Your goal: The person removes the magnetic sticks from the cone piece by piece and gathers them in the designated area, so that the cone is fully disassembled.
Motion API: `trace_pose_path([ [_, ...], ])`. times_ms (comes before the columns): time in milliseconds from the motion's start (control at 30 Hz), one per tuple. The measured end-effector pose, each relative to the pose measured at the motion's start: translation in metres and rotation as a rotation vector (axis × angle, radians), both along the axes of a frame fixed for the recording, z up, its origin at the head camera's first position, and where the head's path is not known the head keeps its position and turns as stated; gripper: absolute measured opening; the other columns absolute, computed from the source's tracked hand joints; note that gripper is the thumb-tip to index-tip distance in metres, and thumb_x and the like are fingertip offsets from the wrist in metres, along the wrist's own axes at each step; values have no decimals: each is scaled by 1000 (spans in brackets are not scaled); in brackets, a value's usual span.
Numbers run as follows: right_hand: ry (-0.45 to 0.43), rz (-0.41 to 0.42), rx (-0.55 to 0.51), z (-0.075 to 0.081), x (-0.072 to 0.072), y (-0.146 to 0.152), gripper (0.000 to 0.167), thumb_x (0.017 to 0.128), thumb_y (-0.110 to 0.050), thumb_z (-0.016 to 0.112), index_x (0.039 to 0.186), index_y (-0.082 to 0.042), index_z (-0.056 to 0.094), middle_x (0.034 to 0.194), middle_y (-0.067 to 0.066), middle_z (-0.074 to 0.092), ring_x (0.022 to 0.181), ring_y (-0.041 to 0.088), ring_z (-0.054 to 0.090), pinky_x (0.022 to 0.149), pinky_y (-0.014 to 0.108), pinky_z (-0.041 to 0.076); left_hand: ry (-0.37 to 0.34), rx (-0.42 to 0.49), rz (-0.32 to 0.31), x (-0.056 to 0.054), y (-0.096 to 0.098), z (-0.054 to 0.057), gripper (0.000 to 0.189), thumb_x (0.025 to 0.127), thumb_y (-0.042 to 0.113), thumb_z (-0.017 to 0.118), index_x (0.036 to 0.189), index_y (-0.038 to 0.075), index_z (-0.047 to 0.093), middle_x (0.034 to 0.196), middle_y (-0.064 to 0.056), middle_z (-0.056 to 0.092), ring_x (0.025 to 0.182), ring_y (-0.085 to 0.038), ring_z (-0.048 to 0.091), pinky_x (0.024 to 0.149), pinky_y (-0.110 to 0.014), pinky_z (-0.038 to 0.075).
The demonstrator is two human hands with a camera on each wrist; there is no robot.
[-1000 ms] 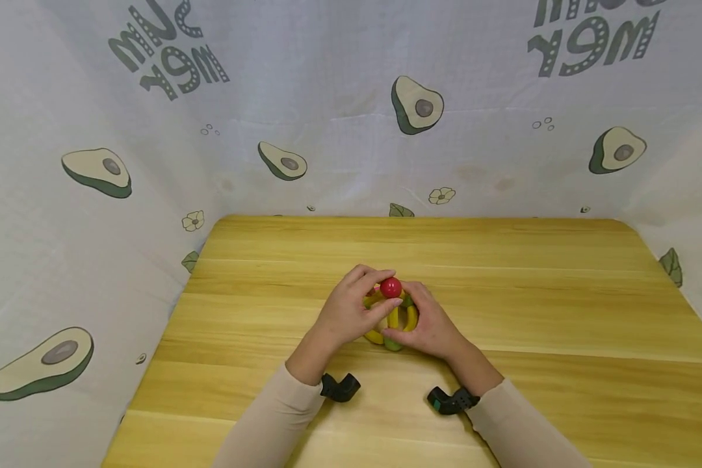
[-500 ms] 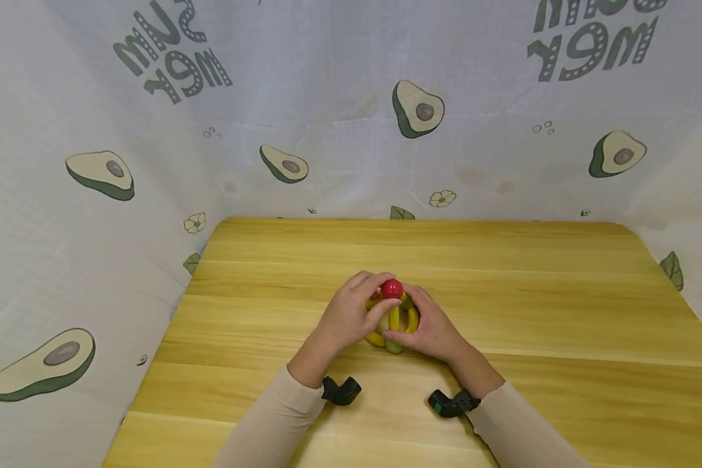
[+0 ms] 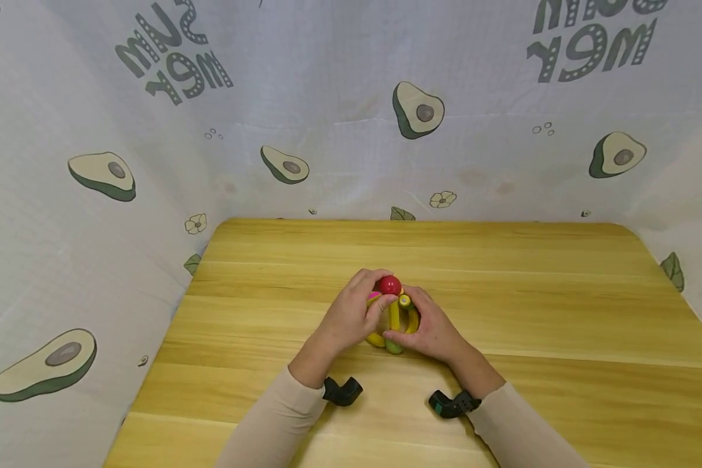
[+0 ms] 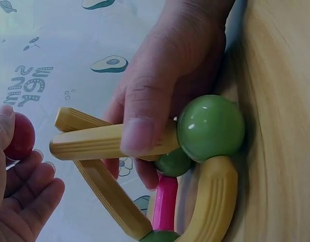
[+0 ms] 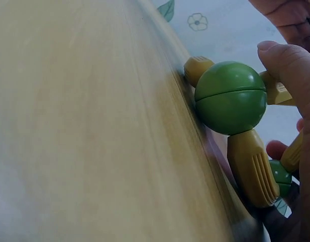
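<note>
Above the table, a yellow rod end appeared.

I see wood-grain table, far corners rounded; on it, below middle of my head view, frame of joined yellow rods, green balls, pink rod

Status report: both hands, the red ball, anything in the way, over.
Left hand holds red ball. Right hand grips yellow rod. Ball apart from that rod's free end; no other object visible between.
</note>
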State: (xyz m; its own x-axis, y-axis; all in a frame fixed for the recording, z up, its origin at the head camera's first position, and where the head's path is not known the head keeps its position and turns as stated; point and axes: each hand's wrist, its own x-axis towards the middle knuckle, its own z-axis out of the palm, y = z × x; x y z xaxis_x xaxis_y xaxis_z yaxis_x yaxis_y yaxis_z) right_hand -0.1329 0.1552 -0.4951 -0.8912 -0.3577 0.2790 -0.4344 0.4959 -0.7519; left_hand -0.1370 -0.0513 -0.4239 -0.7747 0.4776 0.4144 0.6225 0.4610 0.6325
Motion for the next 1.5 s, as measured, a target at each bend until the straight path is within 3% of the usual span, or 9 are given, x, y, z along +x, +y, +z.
trace_pose_path([
  [333,-7,3,8,-1,0,0,84,75,-32,92,145,-17,49,137,4,58,122,22,58,102,52,52,3,9,27,-4,-6,0,42,101,20,64,137,1,51,123,-14,60,108,-24,64,91,-38,58],
  [633,-59,-6,8,0,0,0,85,75,-34,92,145,-16,48,138,5,56,124,24,57,107,55,48,-41,56,114,-18,-24,-11,42,98,17,70,134,5,53,121,-13,62,105,-24,63,92,-41,58],
  [767,-43,-7,7,1,0,-1,84,75,-33,92,145,-14,49,137,6,57,124,26,57,108,56,47,-55,50,176,-26,-35,-17,41,96,18,73,131,6,56,121,-11,64,106,-24,65,94,-40,57],
  [1000,-35,-15,8,0,-1,-1,84,74,-32,93,144,-15,50,136,5,58,123,24,57,108,55,46,-146,49,345,-40,-61,-29,41,93,18,77,129,8,63,122,-12,65,108,-31,66,96,-41,57],
  [1167,-32,-13,5,0,-1,0,83,74,-31,93,144,-15,50,136,5,57,122,23,57,106,55,47,-189,0,453,-47,-77,-38,39,92,21,77,128,10,67,126,-10,66,113,-29,62,97,-43,54],
  [1500,-44,-8,6,0,-2,-1,83,74,-32,92,144,-16,50,136,5,57,122,22,56,107,55,47,-239,-94,526,-49,-91,-47,36,91,20,78,124,8,68,128,-13,68,116,-35,56,100,-47,48],
])
